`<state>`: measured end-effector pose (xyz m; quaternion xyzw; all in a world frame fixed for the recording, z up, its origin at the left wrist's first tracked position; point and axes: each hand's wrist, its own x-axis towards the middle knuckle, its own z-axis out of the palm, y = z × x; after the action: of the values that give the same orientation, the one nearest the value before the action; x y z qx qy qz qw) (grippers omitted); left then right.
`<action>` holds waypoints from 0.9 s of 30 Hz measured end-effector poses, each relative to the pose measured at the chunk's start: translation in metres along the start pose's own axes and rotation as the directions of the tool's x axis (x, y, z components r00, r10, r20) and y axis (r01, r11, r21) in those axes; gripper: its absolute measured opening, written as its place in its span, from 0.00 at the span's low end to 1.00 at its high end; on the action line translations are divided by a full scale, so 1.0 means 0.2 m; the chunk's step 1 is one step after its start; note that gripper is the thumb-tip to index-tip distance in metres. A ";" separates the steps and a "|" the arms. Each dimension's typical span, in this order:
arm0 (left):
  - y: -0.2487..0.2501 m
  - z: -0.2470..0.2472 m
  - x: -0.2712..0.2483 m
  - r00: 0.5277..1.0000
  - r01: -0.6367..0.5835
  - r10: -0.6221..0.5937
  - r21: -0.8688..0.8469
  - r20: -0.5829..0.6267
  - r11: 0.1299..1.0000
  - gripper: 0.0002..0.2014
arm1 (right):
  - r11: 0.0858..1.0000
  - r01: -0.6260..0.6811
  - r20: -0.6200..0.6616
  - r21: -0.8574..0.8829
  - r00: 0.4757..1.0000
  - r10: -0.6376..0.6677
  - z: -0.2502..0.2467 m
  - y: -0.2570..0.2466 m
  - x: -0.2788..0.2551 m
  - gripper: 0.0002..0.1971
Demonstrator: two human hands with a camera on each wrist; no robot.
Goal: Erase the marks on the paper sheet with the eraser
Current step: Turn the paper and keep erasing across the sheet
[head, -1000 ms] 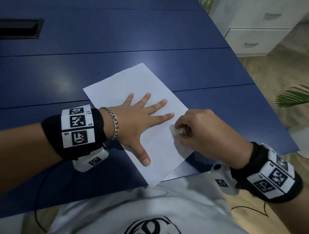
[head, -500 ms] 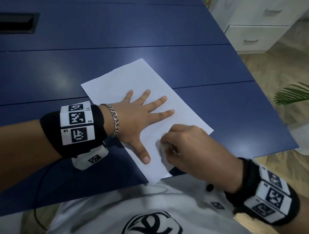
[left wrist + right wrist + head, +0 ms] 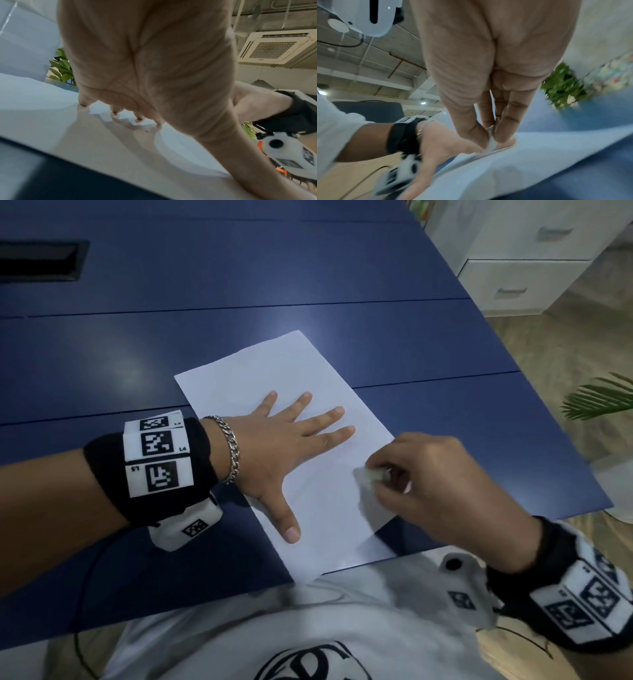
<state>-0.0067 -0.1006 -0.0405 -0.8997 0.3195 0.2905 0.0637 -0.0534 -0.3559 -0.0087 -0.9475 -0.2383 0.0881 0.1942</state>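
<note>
A white paper sheet (image 3: 246, 378) lies at an angle on the blue table (image 3: 308, 268), its near corner at the table's front edge. My left hand (image 3: 287, 446) lies flat on the sheet with fingers spread, pressing it down; in the left wrist view the fingertips (image 3: 115, 112) touch the sheet (image 3: 120, 155). My right hand (image 3: 428, 491) pinches a small white eraser (image 3: 371, 475) between thumb and fingers and holds it against the sheet near its right edge. In the right wrist view the eraser (image 3: 491, 140) shows between the fingertips on the sheet (image 3: 530, 162). No marks are visible on the sheet.
A dark recessed slot (image 3: 37, 260) sits in the table at the far left. A white drawer unit (image 3: 524, 268) stands beyond the table's right edge, and green plant leaves (image 3: 599, 398) reach in from the right. My white shirt (image 3: 308, 628) is against the front edge.
My right hand with the eraser slid toward me along the sheet, then back away to the right edge. The left hand stayed flat on the sheet.
</note>
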 end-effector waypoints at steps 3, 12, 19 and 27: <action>-0.05 0.00 -0.03 0.999 -0.042 0.042 0.023 0.009 0.999 0.87 | 0.997 -0.067 -0.027 -0.049 0.997 0.066 -0.01 0.09 -0.04 0.06; -0.13 -0.03 -0.14 0.999 0.042 -0.040 -0.068 0.032 0.997 0.75 | 0.987 -0.075 0.104 0.140 0.993 0.061 -0.02 0.07 -0.15 0.04; 0.07 -0.01 -0.01 0.993 0.111 -0.113 -0.134 -0.014 0.985 0.69 | 0.997 0.066 0.141 0.031 0.988 -0.070 -0.04 0.06 0.05 0.08; 0.10 0.04 0.04 0.983 0.164 -0.172 -0.121 -0.066 0.979 0.75 | 0.978 0.190 0.142 -0.084 0.974 -0.177 0.02 -0.01 0.17 0.05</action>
<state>-0.0184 -0.1186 -0.0500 -0.9361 0.2273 0.2674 0.0240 -0.0257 -0.3370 -0.0137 -0.9217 -0.3412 0.1213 0.1390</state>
